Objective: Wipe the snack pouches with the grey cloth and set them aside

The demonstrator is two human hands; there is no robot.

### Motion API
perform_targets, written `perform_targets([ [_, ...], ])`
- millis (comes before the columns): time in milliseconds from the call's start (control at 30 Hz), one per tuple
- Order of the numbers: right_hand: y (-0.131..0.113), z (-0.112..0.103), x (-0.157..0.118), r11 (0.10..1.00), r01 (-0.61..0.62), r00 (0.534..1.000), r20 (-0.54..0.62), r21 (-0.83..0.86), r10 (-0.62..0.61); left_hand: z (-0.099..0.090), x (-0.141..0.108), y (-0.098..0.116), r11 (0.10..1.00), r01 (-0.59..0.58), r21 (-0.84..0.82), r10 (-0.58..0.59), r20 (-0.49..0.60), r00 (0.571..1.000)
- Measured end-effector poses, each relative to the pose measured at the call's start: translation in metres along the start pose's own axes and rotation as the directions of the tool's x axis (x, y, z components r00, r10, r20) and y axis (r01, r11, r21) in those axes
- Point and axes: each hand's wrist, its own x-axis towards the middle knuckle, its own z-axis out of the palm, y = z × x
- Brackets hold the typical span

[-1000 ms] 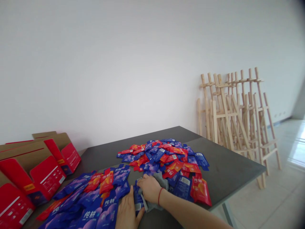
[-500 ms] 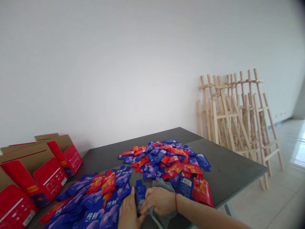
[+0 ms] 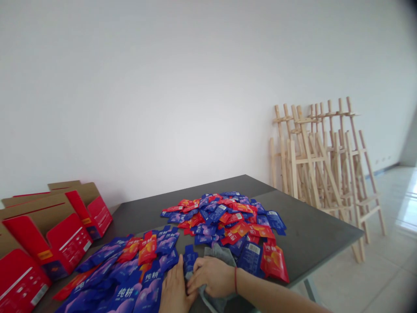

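Right hand (image 3: 211, 274) now lower on one blue sachet (image 3: 190, 258), grip seemingly tight on one grey cloth (image 3: 223, 253); left hand (image 3: 175, 290) spread.

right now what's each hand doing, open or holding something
Left hand: open, at the left edge of a blue pouch.
Right hand: closed on a grey cloth, against that pouch.

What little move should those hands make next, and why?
Perhaps slide the grey cloth up the blue pouch toward its narrow end: the right hand holds it over the lower part, the upper part lies uncovered, and the left hand lies beside the pouch, apparently steadying it.
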Motion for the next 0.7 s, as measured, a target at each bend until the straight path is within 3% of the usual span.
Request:
perform_targets([
  [133, 0.002, -0.001, 0.000, 1.000, -0.011, 1.000, 0.012, 0.003, 0.011, 0.003, -0.001, -0.001, 1.000, -0.008, 0.004, 0.008, -0.012, 1.000],
  [267, 0.007, 0.000, 0.016, 0.983, -0.157, 0.987, -0.039, -0.095, 0.153, 0.000, -0.001, -0.001, 0.999, -0.028, -0.026, 0.027, -0.031, 0.999],
  [433, 0.016, 0.006, 0.044, 0.883, -0.398, 0.917, -0.132, -0.249, 0.377, -0.011, -0.001, 0.006, 0.997, 0.002, -0.082, -0.003, -0.011, 1.000],
  [500, 0.019, 0.007, 0.049, 0.858, -0.440, 0.898, -0.151, -0.265, 0.414, -0.013, -0.001, 0.009, 0.996, 0.020, -0.089, -0.020, 0.002, 1.000],
  [600, 0.022, 0.003, 0.044, 0.901, -0.364, 0.931, -0.107, -0.236, 0.348, -0.013, -0.001, 0.009, 0.997, 0.016, -0.081, -0.016, 0.004, 1.000],
  [700, 0.020, -0.003, 0.027, 0.967, -0.207, 0.978, -0.037, -0.150, 0.204, -0.010, 0.000, 0.006, 0.998, 0.005, -0.061, -0.006, -0.015, 1.000],
])
